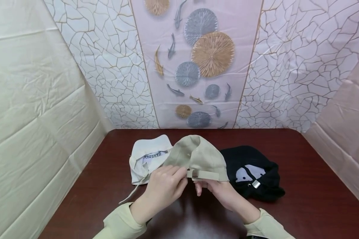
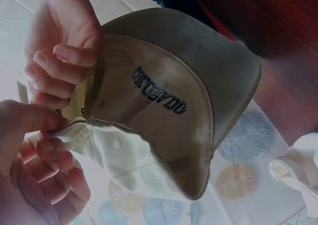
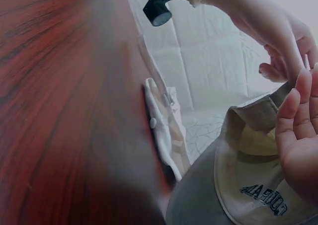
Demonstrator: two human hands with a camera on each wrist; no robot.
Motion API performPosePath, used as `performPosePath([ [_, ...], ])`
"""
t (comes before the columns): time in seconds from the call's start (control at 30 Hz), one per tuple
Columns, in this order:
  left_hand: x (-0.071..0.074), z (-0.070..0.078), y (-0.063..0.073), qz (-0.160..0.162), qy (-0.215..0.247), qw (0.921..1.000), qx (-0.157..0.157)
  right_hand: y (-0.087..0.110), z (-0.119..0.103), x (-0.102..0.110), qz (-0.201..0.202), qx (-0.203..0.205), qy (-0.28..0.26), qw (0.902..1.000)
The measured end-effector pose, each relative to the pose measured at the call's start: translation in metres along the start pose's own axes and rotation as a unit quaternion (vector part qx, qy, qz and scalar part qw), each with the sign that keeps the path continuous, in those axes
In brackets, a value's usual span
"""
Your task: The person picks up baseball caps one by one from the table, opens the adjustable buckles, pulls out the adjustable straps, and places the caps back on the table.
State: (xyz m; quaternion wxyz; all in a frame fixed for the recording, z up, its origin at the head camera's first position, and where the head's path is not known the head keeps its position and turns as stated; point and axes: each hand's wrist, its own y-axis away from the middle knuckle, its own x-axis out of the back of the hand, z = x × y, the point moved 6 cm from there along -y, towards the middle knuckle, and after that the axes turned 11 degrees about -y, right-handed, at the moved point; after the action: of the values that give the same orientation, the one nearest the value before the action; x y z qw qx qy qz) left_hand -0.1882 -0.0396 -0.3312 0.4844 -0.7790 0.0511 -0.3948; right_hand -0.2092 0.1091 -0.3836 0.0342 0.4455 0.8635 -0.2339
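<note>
A beige baseball cap is held up over the table, its back strap and small metal buckle facing me. My left hand pinches the strap's left end beside the buckle between thumb and fingers. From below, my right hand holds the cap's back edge, its fingers curled near the strap in the left wrist view. Dark lettering shows inside the cap, and the brim points away from the hands. The cap hides part of the right hand in the head view.
A white cap with a dangling cord lies left on the dark red table. To the right lies a black cap with a white print and a metal clasp. Patterned cloth hangs behind the table.
</note>
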Motion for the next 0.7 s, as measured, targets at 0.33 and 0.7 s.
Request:
performPosePath([
  [0.33, 0.0038, 0.0039, -0.0055, 0.012, 0.004, 0.9997, -0.023, -0.0028, -0.0006, -0.0029, -0.012, 0.001, 0.027, 0.9996],
  [0.7, -0.0028, -0.0008, 0.0038, -0.013, 0.019, 0.9996, -0.014, -0.0017, 0.0046, -0.0022, -0.013, -0.003, 0.009, 0.9999],
])
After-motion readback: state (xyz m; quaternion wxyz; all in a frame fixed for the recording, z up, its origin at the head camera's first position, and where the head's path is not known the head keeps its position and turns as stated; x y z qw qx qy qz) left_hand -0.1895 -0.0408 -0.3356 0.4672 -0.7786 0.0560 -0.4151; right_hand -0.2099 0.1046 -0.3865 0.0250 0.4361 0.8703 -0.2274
